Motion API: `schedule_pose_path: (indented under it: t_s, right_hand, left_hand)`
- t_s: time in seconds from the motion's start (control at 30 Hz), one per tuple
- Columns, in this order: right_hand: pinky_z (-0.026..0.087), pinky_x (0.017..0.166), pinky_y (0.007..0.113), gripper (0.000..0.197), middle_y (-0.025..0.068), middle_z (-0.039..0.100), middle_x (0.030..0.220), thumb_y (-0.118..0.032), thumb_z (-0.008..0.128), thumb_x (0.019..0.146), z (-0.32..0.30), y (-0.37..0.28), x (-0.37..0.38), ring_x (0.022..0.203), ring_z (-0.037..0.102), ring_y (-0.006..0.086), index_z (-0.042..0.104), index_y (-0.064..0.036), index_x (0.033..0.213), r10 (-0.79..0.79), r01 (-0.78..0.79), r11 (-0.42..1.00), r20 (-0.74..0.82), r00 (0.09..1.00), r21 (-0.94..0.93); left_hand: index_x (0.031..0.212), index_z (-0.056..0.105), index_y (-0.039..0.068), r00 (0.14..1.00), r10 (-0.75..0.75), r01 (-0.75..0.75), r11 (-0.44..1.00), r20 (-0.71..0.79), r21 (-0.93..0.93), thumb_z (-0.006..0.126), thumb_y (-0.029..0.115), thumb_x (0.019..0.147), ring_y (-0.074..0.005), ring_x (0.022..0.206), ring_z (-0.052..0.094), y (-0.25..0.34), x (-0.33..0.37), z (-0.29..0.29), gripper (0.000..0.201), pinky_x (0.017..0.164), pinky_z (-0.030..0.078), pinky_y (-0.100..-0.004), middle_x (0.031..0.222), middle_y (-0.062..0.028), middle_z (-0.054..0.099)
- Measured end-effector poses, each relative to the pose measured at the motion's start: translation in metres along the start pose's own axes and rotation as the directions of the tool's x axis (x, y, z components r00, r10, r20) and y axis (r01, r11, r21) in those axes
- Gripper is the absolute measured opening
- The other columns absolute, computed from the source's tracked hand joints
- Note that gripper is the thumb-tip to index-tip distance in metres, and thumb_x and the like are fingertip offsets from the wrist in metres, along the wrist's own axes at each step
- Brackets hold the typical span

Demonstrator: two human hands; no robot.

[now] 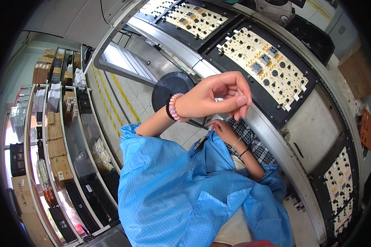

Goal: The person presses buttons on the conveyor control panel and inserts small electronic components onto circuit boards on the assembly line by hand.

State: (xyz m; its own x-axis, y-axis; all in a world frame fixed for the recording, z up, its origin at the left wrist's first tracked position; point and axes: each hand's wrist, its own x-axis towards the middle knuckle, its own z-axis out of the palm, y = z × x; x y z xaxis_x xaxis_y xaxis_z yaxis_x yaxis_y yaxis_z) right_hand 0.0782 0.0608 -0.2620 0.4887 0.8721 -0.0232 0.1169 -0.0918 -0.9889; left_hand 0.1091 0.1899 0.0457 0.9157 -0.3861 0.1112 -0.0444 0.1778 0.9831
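My left hand is raised in front of me, close to the silver rail of the conveyor line. Its fingers curl loosely in and the thumb meets them; I see nothing held between them. Pink and black hair ties circle that wrist. Lower, my right hand rests over my lap beside a dark checked cloth, with its fingers stretched out and nothing in them. Beyond the left hand, a cream circuit board with black, grey and yellow parts lies in a black tray on the line.
Another populated board sits farther up the line, and more boards are at the right. A round black stool stands on the tiled floor. Shelves with cartons and stacked parts fill the left. A cardboard box is at far right.
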Motion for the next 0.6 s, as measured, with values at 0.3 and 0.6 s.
schedule_pose_path:
  t_s: [0.3, 0.6]
  right_hand:
    - [0.051, 0.071, 0.032, 0.024, 0.0094, 0.065, 0.083, -0.003, 0.046, 0.095, 0.004, 0.0, 0.004, 0.075, 0.064, 0.0194, 0.067, -0.0046, 0.107, -0.031, 0.032, 0.999, -0.027, 0.999, 0.038]
    - [0.048, 0.088, 0.043, 0.021, 0.0129, 0.064, 0.094, -0.011, 0.057, 0.092, 0.022, -0.001, 0.019, 0.095, 0.063, 0.0277, 0.062, 0.0012, 0.108, -0.08, 0.34, 0.845, -0.532, 0.843, 0.412]
  left_hand:
    - [0.105, 0.043, 0.002, 0.994, 0.111, -0.113, 0.986, -0.024, -0.123, 0.057, 0.008, 0.098, -0.0128, 0.068, 0.061, -0.004, 0.001, 0.004, 0.017, 0.06, 0.051, -0.0231, 0.089, -0.0153, 0.063]
    - [0.129, 0.045, 0.007, 0.978, 0.129, -0.21, 0.587, -0.165, -0.782, 0.05, 0.034, 0.096, -0.0312, 0.128, 0.045, -0.027, 0.005, 0.058, 0.042, 0.104, 0.04, -0.0429, 0.132, -0.0118, 0.048]
